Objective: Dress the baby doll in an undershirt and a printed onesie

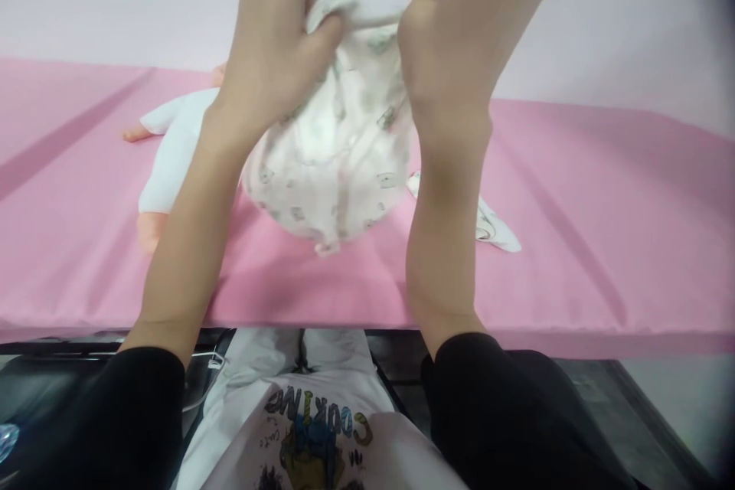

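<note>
Hands: left [276, 38], right [442, 23] both grasping garment [333, 161] top edge; hanging between wrists

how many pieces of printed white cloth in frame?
2. A white printed baby garment is held up over the pink padded table by the left hand and right hand. A smaller white printed cloth lies on the table, partly hidden behind the right forearm.

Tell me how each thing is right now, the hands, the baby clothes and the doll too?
Left hand: raised, gripping the garment's top edge.
Right hand: raised, pinching the same edge.
Printed baby garment: held up, hanging bunched above the pink sheet.
Doll: lying on the sheet, partly hidden.
Small cloth: lying flat on the sheet.
</note>
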`<act>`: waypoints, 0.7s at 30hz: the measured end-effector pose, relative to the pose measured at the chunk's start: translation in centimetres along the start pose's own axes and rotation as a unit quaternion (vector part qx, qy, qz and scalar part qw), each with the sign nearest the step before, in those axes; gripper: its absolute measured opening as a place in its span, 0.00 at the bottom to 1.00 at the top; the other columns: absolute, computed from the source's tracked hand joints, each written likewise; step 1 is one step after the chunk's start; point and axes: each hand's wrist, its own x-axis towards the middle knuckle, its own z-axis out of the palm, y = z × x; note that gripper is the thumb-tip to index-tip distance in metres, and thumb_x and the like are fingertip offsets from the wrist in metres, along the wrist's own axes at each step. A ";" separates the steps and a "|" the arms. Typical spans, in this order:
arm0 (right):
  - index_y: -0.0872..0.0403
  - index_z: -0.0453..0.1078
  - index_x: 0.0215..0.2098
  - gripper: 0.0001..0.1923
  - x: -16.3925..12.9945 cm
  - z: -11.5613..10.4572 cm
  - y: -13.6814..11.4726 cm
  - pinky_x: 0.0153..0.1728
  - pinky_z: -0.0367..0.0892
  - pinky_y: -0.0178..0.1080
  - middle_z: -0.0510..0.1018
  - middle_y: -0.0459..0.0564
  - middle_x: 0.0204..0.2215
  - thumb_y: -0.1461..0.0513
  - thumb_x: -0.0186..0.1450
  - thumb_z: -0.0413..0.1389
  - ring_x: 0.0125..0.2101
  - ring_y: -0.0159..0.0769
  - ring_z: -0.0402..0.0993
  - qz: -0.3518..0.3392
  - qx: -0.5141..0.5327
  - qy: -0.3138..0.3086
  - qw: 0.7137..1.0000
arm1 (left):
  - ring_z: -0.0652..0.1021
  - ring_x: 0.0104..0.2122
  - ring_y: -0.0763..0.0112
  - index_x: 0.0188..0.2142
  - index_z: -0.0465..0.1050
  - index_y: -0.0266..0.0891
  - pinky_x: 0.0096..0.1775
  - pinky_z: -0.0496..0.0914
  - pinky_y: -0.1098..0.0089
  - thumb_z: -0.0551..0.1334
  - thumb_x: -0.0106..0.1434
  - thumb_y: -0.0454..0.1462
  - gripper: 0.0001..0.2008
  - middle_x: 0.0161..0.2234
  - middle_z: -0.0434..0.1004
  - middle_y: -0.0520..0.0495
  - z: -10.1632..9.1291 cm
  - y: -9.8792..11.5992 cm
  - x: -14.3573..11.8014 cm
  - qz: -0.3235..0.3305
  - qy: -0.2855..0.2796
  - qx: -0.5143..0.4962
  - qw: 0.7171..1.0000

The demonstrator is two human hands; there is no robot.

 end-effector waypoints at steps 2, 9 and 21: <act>0.52 0.50 0.22 0.13 -0.1 -0.2 0.1 0.45 0.62 0.37 0.64 0.45 0.25 0.76 0.52 0.43 0.37 0.34 0.70 -0.018 0.010 -0.015 1.000 | 0.63 0.37 0.67 0.46 0.68 0.45 0.49 0.60 0.51 0.53 0.56 0.41 0.18 0.42 0.71 0.52 0.0 -1.0 0.5 0.038 0.004 0.038 0.999; 0.48 0.61 0.47 0.17 -1.4 0.9 0.3 0.44 0.67 0.33 0.73 0.38 0.43 0.68 0.61 0.48 0.43 0.31 0.69 -0.157 0.131 -0.165 0.965 | 0.64 0.36 0.65 0.41 0.68 0.46 0.46 0.64 0.53 0.54 0.49 0.38 0.18 0.38 0.70 0.49 0.4 -1.7 1.4 0.060 0.036 0.048 0.996; 0.60 0.71 0.36 0.23 0.8 2.3 3.2 0.42 0.63 0.27 0.75 0.41 0.33 0.73 0.51 0.38 0.38 0.24 0.72 -0.067 0.068 0.102 0.990 | 0.74 0.38 0.63 0.31 0.68 0.40 0.47 0.67 0.49 0.54 0.59 0.43 0.10 0.28 0.65 0.51 -1.5 -0.2 -0.5 -0.054 -0.232 0.185 0.954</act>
